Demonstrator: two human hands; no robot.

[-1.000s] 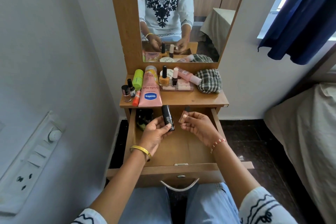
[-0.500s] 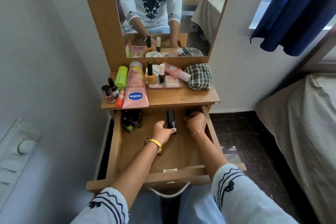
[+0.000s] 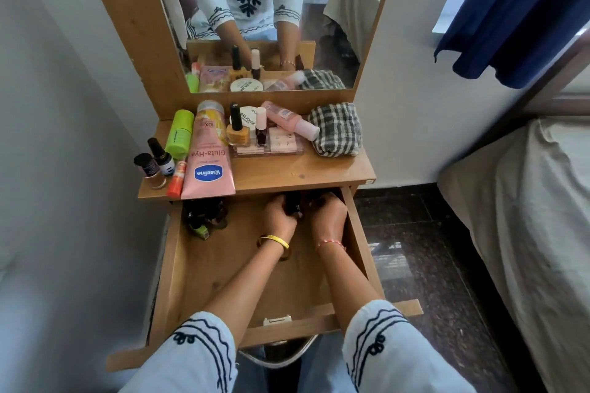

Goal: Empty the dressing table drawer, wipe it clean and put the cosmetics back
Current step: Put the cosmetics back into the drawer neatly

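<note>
The drawer (image 3: 204, 268) stands pulled out beneath the tabletop (image 3: 319, 169). At its far end, just under the tabletop's edge, the left hand (image 3: 279, 217) curls around a black tube (image 3: 293, 206). Just beside it the right hand (image 3: 329, 215) has its fingers curled down too; whether it grips anything I cannot tell, since shadow hides the fingertips. A dark cluster of small cosmetics (image 3: 204, 217) lies in the drawer's far left corner. On the tabletop above, a pink Vaseline tube (image 3: 209, 163) lies at the left, nail polish bottles (image 3: 245, 131) stand in the middle, and a checked cloth (image 3: 336, 129) sits at the right.
</note>
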